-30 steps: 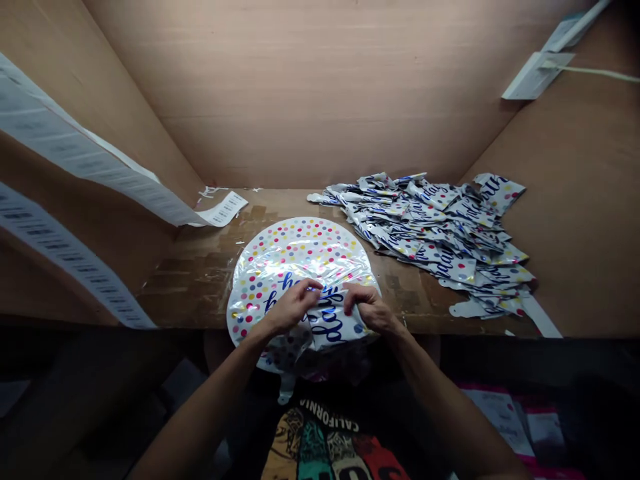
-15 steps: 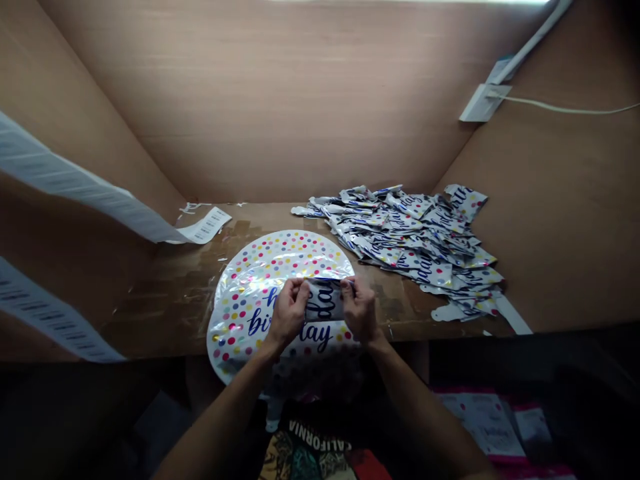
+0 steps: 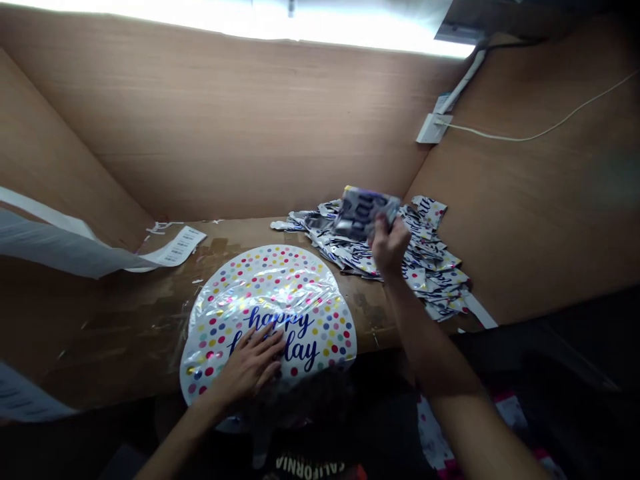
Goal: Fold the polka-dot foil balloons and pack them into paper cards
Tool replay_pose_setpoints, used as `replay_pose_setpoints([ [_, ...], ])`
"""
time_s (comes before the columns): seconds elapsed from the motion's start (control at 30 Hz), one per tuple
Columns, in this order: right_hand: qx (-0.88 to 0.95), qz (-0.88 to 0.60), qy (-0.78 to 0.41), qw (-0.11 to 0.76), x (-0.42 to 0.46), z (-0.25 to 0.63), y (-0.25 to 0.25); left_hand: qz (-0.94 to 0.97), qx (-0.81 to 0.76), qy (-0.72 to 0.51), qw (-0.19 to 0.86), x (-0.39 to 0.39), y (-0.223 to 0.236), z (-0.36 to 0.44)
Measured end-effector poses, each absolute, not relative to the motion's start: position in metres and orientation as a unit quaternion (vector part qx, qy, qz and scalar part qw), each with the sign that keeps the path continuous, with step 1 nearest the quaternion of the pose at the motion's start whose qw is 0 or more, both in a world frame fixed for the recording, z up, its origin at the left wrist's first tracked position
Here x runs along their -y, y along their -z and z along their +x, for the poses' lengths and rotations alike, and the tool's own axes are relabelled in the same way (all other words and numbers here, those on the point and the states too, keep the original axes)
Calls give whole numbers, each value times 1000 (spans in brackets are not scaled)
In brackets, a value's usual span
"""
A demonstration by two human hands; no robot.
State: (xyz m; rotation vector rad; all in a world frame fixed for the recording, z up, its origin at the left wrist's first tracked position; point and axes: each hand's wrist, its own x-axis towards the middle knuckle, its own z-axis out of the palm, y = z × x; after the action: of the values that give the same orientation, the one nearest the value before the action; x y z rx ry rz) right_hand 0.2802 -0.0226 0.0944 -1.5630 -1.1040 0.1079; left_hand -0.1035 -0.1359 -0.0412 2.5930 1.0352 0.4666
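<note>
My left hand [image 3: 253,360] lies flat with fingers spread on a flat foil balloon [image 3: 280,273], white with coloured dots and blue "happy birthday" lettering. The balloon hangs over the front edge of the cardboard surface. In my right hand [image 3: 391,243] is a folded foil balloon [image 3: 363,212], gripped at its lower right corner and blurred by motion. It is held above a heap of folded foil balloons [image 3: 425,283] at the back right.
Strips of barcode labels [image 3: 180,247] hang along the left cardboard wall. A white cable [image 3: 520,139] runs from a white box [image 3: 434,128] on the right wall. Cardboard walls [image 3: 260,120] enclose the surface under a bright lamp [image 3: 320,23]. Pink-edged packets [image 3: 435,433] lie below right.
My right hand has carried the folded balloon up and right to the heap. My left hand has let go of it and come down flat on the spread balloon. The view has shifted.
</note>
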Motion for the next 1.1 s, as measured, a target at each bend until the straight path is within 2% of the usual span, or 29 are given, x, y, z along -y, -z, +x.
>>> replay_pose_setpoints([
  [0.07, 477, -709, 18, 519, -14, 306, -105, 922, -358, -98, 112, 126, 46, -102],
  [0.13, 534, -704, 53, 464, -24, 301, -91, 907, -400, -87, 103, 111, 50, -90],
  [0.2, 653, -631, 2, 418, -3, 270, -60, 891, -426, -99, 122, 97, 52, -79],
  [0.23, 722, -570, -60, 387, 18, 251, -41, 884, -434, -109, 134, 92, 51, -76],
  [0.3, 831, -436, -208, 274, 64, 215, -4, 876, -436, -124, 164, 88, 48, -79],
  [0.33, 857, -401, -236, 223, 87, 201, 12, 876, -430, -123, 182, 89, 45, -84],
  [0.4, 880, -394, -216, 153, 119, 188, 35, 881, -403, -103, 225, 97, 40, -100],
  [0.5, 887, -425, -151, 101, 135, 191, 49, 884, -362, -79, 286, 107, 37, -119],
  [0.63, 889, -428, -144, 77, 127, 194, 47, 844, -377, -136, 357, 103, 40, -120],
  [0.8, 898, -391, -171, 109, 128, 176, 45, 799, -448, -136, 378, 92, 36, -111],
  [0.93, 861, -403, -273, 145, 122, 172, 46, 778, -450, -144, 413, 96, 20, -118],
  [1.0, 829, -416, -339, 155, 116, 172, 45, 794, -423, -183, 398, 101, 14, -123],
  [1.1, 803, -424, -388, 156, 106, 176, 45, 864, -377, -192, 273, 109, 15, -130],
])
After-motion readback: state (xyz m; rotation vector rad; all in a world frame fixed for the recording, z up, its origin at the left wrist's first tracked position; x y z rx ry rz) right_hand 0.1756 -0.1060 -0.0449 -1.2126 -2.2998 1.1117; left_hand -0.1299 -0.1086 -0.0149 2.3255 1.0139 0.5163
